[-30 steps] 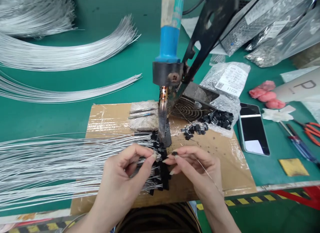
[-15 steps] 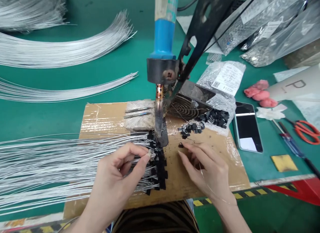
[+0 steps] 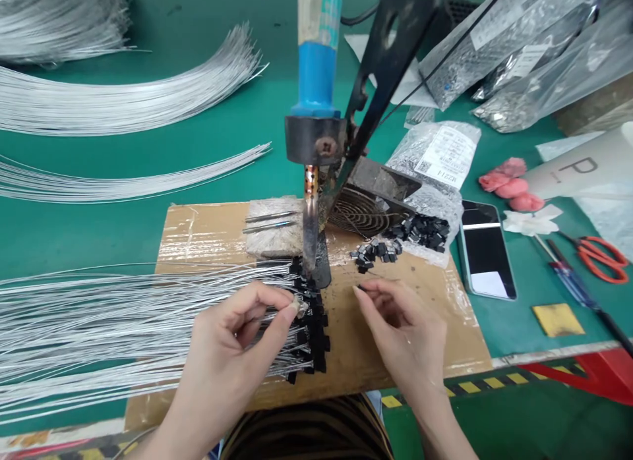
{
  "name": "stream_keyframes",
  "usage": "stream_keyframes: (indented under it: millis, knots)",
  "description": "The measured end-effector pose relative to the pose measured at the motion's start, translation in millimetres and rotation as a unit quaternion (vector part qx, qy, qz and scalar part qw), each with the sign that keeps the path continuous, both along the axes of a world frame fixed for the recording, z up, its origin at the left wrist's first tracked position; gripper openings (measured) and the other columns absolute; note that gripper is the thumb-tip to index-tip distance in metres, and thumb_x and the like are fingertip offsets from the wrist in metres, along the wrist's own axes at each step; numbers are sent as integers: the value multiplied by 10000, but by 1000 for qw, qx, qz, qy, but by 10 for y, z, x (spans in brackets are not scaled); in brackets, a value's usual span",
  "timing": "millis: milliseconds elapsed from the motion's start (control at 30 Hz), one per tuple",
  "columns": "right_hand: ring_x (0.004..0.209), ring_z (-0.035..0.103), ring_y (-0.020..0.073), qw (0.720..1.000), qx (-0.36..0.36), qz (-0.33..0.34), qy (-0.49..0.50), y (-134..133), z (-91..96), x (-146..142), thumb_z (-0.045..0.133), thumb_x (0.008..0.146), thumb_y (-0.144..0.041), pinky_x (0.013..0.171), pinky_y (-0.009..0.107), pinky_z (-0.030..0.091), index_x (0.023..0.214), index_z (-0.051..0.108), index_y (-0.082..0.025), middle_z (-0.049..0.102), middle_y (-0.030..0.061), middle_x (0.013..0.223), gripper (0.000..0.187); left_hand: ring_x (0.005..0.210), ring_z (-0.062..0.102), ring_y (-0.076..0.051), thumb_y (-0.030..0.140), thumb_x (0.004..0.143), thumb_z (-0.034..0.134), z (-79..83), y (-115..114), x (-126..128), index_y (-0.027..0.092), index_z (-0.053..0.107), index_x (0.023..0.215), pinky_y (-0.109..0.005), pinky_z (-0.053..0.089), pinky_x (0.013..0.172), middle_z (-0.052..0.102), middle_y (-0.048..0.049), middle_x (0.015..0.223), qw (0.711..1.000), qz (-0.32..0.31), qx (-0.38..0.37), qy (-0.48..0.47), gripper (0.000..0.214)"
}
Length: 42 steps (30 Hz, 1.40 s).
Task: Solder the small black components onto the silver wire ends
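My left hand (image 3: 242, 341) is closed in a pinch on a small pale, greyish lump (image 3: 300, 307), above the row of wires. Thin white wires (image 3: 222, 285) run in from the left, their ends in a crowded row of black connectors (image 3: 319, 341). Across a gap to the right, my right hand (image 3: 403, 328) pinches a small black connector piece (image 3: 361, 287), mostly covered by thumb and forefinger. A blue-handled soldering iron (image 3: 316, 84) points downward in a black stand (image 3: 376, 71), its tip (image 3: 310, 242) just over the connector row.
Loose black connectors (image 3: 376, 252) lie on the cardboard (image 3: 405, 361) near a fan (image 3: 363, 209). Metal rods rest on a pale block (image 3: 271, 239) behind the wires. Rightward are a phone (image 3: 488, 252), screwdriver (image 3: 573, 282), orange-handled scissors (image 3: 601, 259) and yellow sponge (image 3: 558, 320). More wire bundles (image 3: 123, 107) lie upper left.
My right thumb and forefinger have closed on a small black piece that was lying at the fingertips. My left hand stays almost still. The view has shifted slightly.
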State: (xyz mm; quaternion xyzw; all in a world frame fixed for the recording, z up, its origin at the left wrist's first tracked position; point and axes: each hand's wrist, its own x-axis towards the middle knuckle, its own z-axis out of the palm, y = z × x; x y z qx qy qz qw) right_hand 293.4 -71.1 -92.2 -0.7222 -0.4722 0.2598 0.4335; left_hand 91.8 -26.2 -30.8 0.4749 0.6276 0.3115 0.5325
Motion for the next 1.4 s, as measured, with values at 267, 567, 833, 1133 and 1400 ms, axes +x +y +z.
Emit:
stream_keyframes:
  millis: [267, 567, 833, 1133, 1400]
  knots:
    - [707, 713, 146, 970, -4, 1, 242, -7, 191, -122, 809, 914, -249, 672, 250, 605, 1000, 821, -255, 754, 13, 829, 87, 732, 683, -148, 258, 869, 746, -3, -13, -2, 202, 737, 778, -221, 486, 629, 788, -19, 848, 1000, -14, -2, 1, 107]
    - [655, 648, 124, 912, -16, 142, 385, 47, 263, -276, 757, 958, -270, 595, 230, 571, 1091, 855, -280, 673, 18, 842, 165, 762, 702, -162, 268, 906, 735, -61, -11, -74, 216, 768, 836, -225, 507, 642, 800, -28, 892, 998, -65, -13, -21, 92]
    - [586, 588, 87, 870, -47, 161, 463, 65, 243, -304, 780, 943, -289, 548, 205, 546, 1090, 865, -308, 603, -10, 809, 170, 716, 663, -142, 249, 885, 762, 7, 21, -25, 199, 751, 776, -220, 503, 665, 784, -24, 845, 992, -57, -63, -93, 121]
    - [594, 574, 82, 864, -49, 168, 473, 69, 198, -295, 787, 942, -294, 545, 201, 498, 1097, 864, -308, 601, -14, 800, 173, 715, 668, -137, 226, 862, 779, 2, 17, -6, 195, 746, 744, -208, 510, 662, 777, -21, 825, 992, -40, -63, -106, 126]
    - [580, 547, 100, 879, -58, 165, 443, 49, 216, -295, 771, 950, -348, 525, 236, 472, 1103, 855, -303, 582, -11, 815, 180, 719, 685, -144, 220, 853, 777, 16, 16, 21, 195, 755, 749, -214, 531, 672, 795, -30, 853, 993, -34, -53, -96, 110]
